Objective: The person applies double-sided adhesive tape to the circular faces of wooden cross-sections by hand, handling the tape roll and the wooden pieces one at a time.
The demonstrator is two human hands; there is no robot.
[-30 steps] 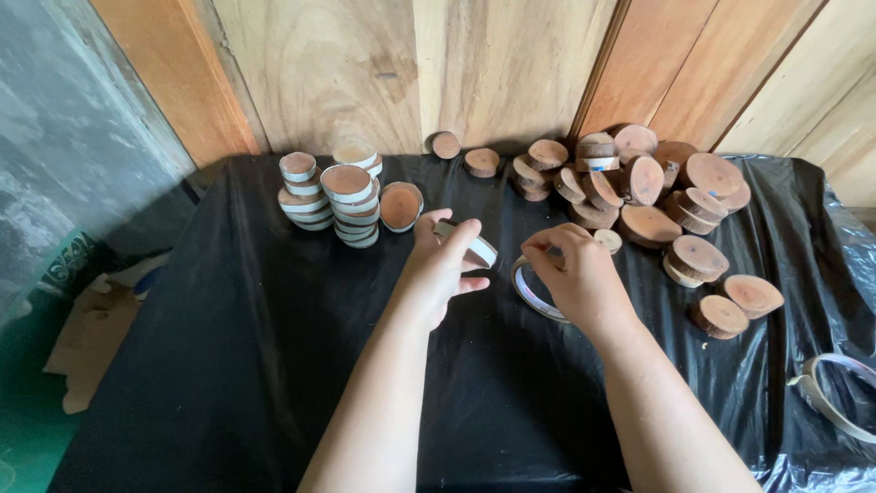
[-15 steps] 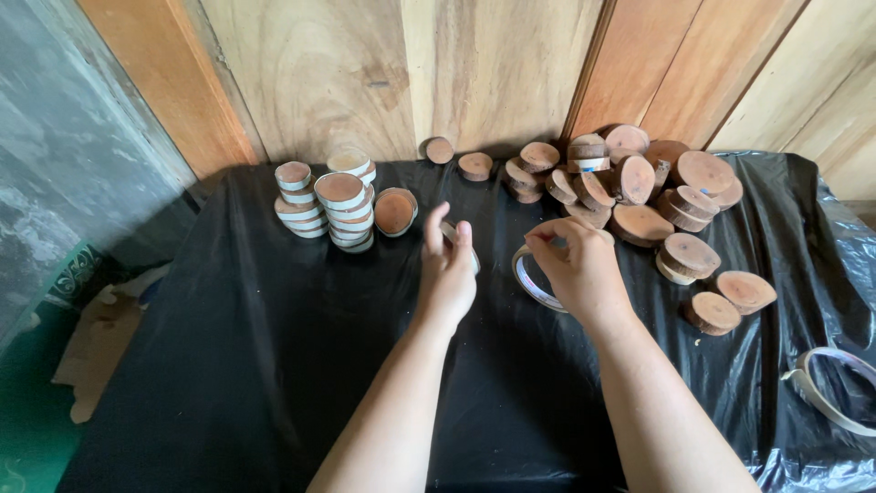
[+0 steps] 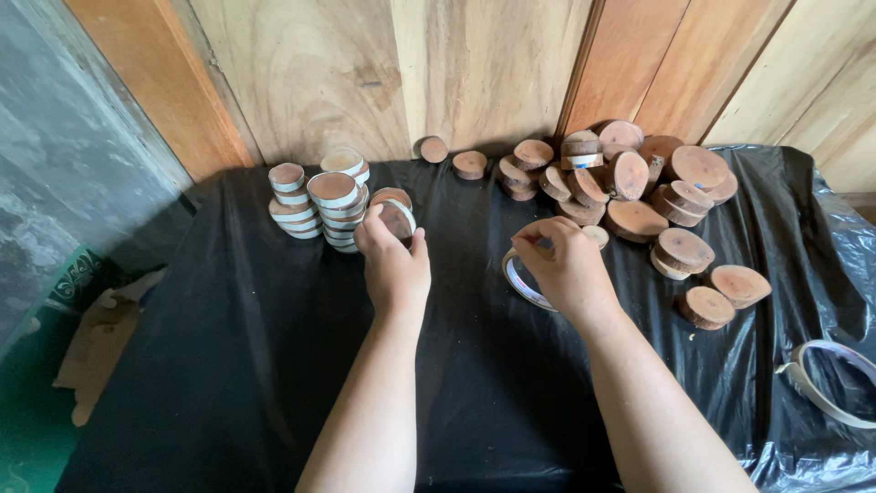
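Wooden wall boards (image 3: 365, 73) are running behind a table that is wearing a black plastic sheet (image 3: 228, 365), seen from the head camera looking down.

The left hand (image 3: 394, 265) is closing its fingers around a tape-wrapped wood slice (image 3: 398, 219), holding it on edge just beside the taped stacks (image 3: 319, 201). The slice's flat cut face is pointing up and toward the right, so its round axis is lying tilted rather than upright. Another brown slice (image 3: 391, 194) is leaning right behind it.

The right hand (image 3: 566, 267) is curling over a roll of clear tape (image 3: 522, 278) lying on the sheet, with thumb and fingertips pinched together above it; what they are pinching is too small to tell, possibly the tape's end.

Three stacks of taped slices are standing at the left. Two single slices (image 3: 452, 157) are resting against the wall. The bare slices (image 3: 630, 187) are lying heaped at the right, roughly fifteen, though overlap is making an exact count uncertain. A second, pale ring (image 3: 826, 379) is lying at the right edge.

Compared with a second ago, the left hand is now further left and nearer the stacks, carrying the slice away from the right hand, which is sitting over the tape roll as before.
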